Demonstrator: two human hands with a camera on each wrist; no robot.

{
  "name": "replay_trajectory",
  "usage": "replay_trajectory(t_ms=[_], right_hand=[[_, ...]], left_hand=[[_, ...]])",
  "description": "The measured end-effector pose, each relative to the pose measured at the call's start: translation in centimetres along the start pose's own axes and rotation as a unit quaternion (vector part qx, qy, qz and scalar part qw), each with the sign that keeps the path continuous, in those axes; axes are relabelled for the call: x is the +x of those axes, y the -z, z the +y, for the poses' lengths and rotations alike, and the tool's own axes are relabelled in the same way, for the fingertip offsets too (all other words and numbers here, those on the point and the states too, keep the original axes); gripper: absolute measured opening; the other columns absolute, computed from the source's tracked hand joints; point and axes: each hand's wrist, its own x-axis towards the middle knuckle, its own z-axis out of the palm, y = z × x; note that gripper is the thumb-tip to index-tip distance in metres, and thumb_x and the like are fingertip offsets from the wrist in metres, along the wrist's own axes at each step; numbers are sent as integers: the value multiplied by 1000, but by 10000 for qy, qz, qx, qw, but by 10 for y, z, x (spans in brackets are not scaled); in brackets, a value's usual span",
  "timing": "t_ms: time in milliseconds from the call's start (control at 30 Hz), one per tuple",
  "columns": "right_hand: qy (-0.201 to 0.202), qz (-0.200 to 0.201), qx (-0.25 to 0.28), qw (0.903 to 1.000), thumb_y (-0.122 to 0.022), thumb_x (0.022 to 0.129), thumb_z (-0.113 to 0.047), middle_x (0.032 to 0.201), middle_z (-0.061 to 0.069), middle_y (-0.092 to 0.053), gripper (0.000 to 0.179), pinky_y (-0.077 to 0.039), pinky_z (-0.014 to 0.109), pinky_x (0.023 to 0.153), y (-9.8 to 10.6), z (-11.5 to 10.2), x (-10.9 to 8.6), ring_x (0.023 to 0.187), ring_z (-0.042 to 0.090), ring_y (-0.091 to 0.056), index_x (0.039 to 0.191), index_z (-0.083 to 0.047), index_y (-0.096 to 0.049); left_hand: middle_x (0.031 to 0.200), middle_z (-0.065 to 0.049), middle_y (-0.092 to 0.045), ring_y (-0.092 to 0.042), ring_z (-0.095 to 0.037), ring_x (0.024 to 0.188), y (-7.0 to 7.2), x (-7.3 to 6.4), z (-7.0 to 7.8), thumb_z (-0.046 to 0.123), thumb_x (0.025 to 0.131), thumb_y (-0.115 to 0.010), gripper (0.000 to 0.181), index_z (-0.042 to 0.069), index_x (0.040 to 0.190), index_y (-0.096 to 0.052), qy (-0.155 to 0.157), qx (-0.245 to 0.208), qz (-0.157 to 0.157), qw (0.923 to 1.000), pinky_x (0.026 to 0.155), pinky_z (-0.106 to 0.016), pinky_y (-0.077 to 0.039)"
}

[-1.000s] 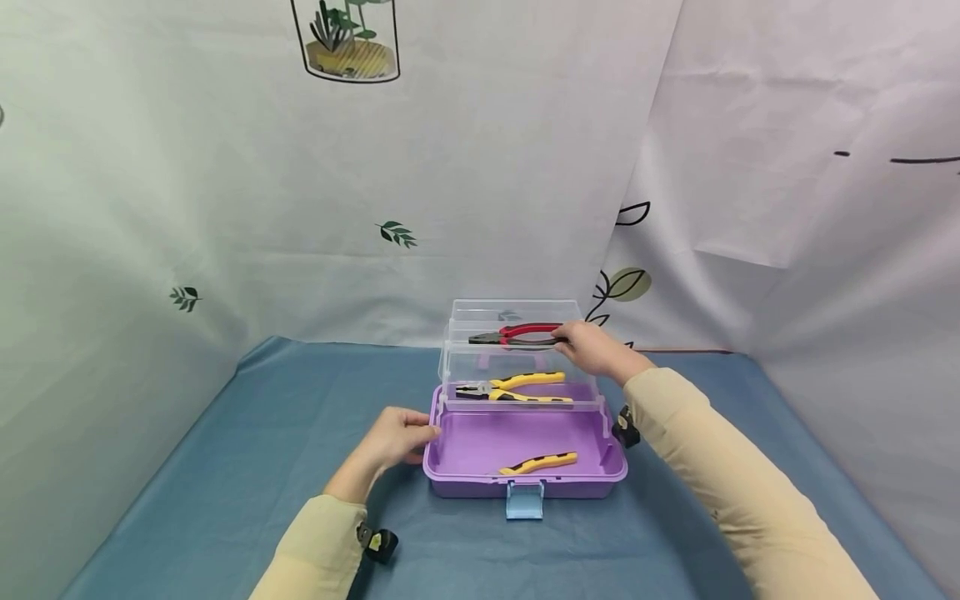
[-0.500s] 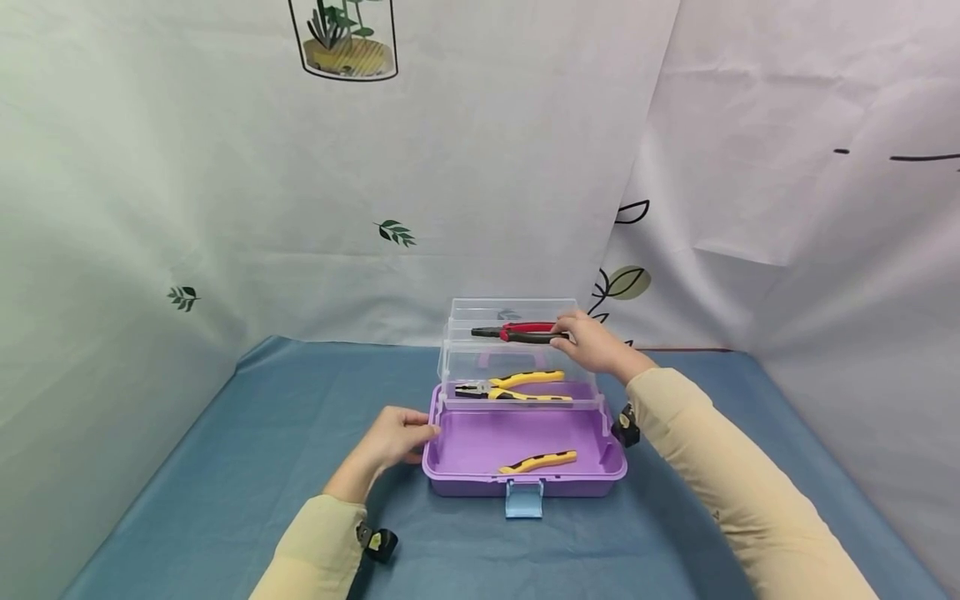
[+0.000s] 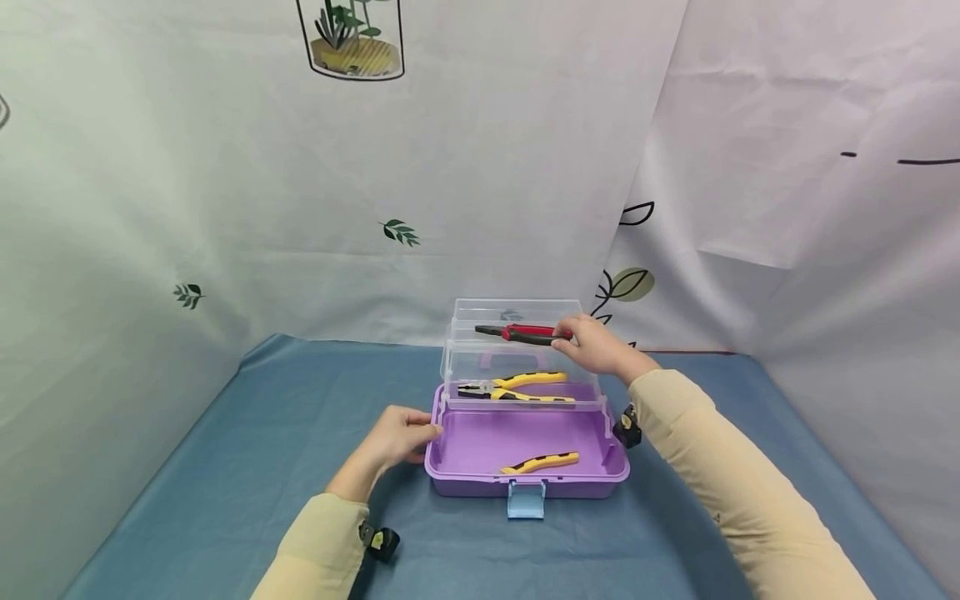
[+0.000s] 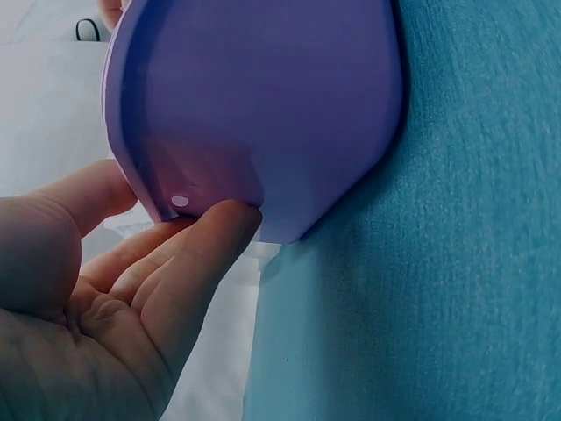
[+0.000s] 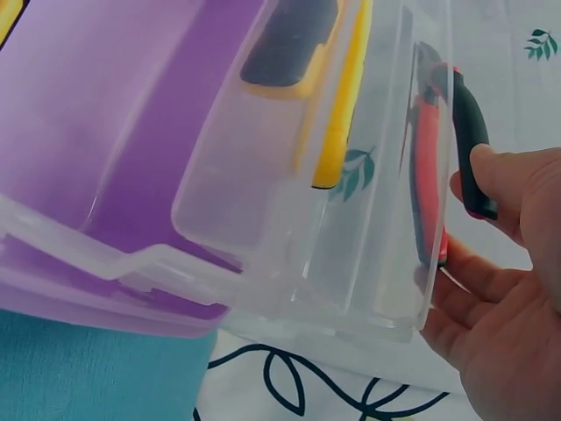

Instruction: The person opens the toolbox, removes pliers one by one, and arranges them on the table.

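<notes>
In the head view a purple toolbox (image 3: 480,487) stands open, its clear trays (image 3: 517,358) raised at the back. My left hand (image 3: 392,435) pinches its left wall, thumb at the rim and fingers against the outside, as the left wrist view shows the box end (image 4: 263,96). Above the upper tray my right hand (image 3: 596,343) holds red-and-black pliers (image 3: 534,339) by the handles, jaws pointing left. In the right wrist view the red handle (image 5: 427,167) appears through the clear plastic. Yellow-and-black pliers (image 3: 534,378) lie in the lower tray.
A tool with a yellow-and-black handle (image 3: 543,462) lies at the front of the box bottom, partly hidden by the front wall. The blue latch (image 3: 526,502) hangs down in front. Blue cloth (image 3: 300,417) covers the table, and a white printed curtain (image 3: 487,167) hangs behind.
The red-and-black pliers have risen slightly, and their handles, spread apart a second ago, are now squeezed closer together in my right hand. My left hand has kept its place.
</notes>
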Motion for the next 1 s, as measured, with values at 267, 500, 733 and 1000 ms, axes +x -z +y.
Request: replay_trajectory(t_ms=[267, 500, 733, 1000], right_hand=[[96, -119, 105, 9998, -55, 96, -22, 105, 13, -64, 21, -51, 42, 78, 9, 0, -1, 92, 25, -59, 105, -6, -63], [-259, -402, 187, 9987, -56, 95, -34, 85, 7, -60, 27, -43, 30, 60, 9, -5, 2, 67, 16, -50, 98, -8, -59], [-504, -420, 260, 9975, -56, 94, -39, 76, 6, -53, 31, -43, 29, 59, 0, -6, 7, 65, 18, -48, 92, -7, -55], [-472, -699, 525, 9951, -56, 95, -34, 137, 26, -47, 64, -45, 52, 101, 6, -7, 9, 125, 39, -47, 141, 4, -36]], left_hand=[[99, -26, -69, -69, -21, 81, 2, 0, 0, 6, 86, -63, 34, -14, 113, -62, -38, -5, -42, 10000, 66, -37, -61], [99, -24, -69, -69, -21, 81, 3, 0, 1, 7, 86, -63, 33, -13, 113, -62, -23, 29, 6, 10000, 66, -36, -61], [98, -24, -70, -69, -21, 80, 1, 0, 0, 6, 85, -64, 32, -12, 111, -64, -11, 70, 22, 10000, 65, -36, -61], [99, -25, -69, -69, -22, 80, 1, 1, 0, 7, 85, -64, 32, -12, 112, -63, -30, 38, -30, 10000, 65, -37, -61]])
